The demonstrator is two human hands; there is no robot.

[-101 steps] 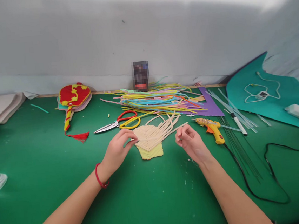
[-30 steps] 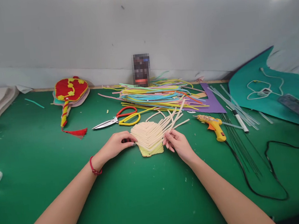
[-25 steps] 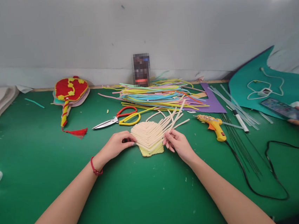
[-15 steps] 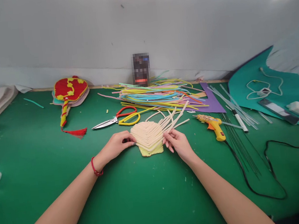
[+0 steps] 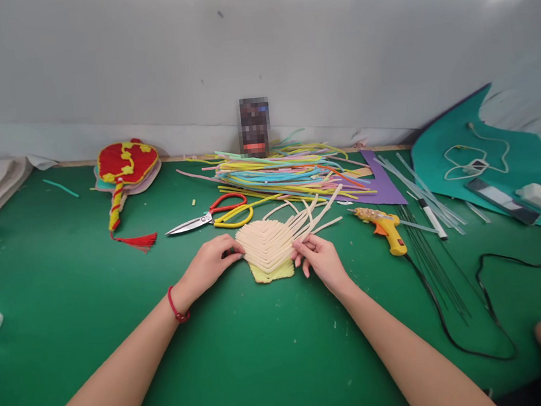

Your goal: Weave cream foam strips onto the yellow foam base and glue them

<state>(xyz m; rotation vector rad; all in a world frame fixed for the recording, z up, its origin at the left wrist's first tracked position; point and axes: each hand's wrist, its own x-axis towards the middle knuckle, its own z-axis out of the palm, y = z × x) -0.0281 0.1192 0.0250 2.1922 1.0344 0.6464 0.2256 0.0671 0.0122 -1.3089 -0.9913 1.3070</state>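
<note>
Heart-shaped cream woven mat (image 5: pixel 266 247) | left hand (image 5: pixel 209 264) curled, gripping its 9 o'clock edge | right hand (image 5: pixel 321 260) pinching a flat strip (image 5: pixel 320 212) at 3 o'clock

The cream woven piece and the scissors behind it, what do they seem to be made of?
The woven piece: probably soft foam or felt strips, matte cream; they bend freely and show no shine. The scissors: blades look like bare metal, bright and reflective; handles seem plastic-coated, one red, one yellow.
</note>
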